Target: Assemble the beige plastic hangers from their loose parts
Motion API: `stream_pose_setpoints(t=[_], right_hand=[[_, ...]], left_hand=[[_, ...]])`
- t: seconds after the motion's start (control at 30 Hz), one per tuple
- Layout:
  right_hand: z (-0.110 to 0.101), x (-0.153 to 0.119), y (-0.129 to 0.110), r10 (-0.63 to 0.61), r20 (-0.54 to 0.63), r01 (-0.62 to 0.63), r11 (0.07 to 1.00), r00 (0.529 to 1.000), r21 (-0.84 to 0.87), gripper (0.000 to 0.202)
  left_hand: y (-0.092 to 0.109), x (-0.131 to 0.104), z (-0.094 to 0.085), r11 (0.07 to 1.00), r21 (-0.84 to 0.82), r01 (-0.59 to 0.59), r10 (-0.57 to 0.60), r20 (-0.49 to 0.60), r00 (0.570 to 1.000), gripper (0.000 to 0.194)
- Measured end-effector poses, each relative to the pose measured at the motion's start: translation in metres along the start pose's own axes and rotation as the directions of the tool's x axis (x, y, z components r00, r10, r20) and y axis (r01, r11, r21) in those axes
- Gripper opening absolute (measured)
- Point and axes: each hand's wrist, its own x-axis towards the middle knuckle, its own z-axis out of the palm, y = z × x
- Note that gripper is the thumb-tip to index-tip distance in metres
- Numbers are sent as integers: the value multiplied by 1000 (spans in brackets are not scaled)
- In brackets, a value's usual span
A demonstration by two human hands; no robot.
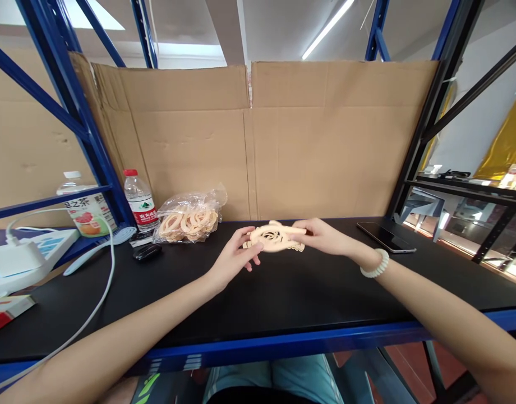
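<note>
Over the middle of the black tabletop, a flat, pale wooden cut-out piece [273,237] is held up between both hands. It has a pierced, swirling pattern in its centre and small scalloped bits along its lower edge; its exact kind I cannot make out. My left hand [240,249] pinches its left end, thumb on the near face. At the other end, my right hand [323,235] grips the right tip with fingers closed. A pale beaded bracelet [376,264] circles the right wrist.
Left of the hands lies a clear plastic bag [190,219] of similar wooden rings. Behind it stand a red-capped water bottle [141,205] and a black mouse-like object [147,252]. A phone [385,237] lies right. A white cable [109,280] runs from a power strip [51,247].
</note>
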Motion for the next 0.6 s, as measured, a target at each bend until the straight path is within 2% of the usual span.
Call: stream_pose_setpoints(t=[0.07,0.13,0.23,0.3,0.47,0.53,0.6], right_hand=[[12,-9,1,-23,20,23,1000,1000,-2,32],[22,-14,6,-22,28,21,999,999,24,32],[31,-14,14,-14,51,9,996,999,93,33],[30,-13,18,-14,50,8,993,999,118,33],[27,-11,23,85,37,-89,985,996,146,39],[30,-12,21,78,-15,-74,980,997,184,37],[34,-12,19,70,-115,-39,967,991,251,31]], left_hand=[[1,0,-3,997,38,69,-74,163,984,47],[-1,-1,-4,985,137,100,-137,295,946,38],[-7,-4,0,974,200,104,-174,378,909,34],[-9,-4,4,977,193,89,-155,359,921,35],[-8,-1,7,990,131,54,-72,141,987,34],[-8,0,6,995,82,56,-61,59,996,33],[-9,1,4,998,43,35,-35,0,999,32]])
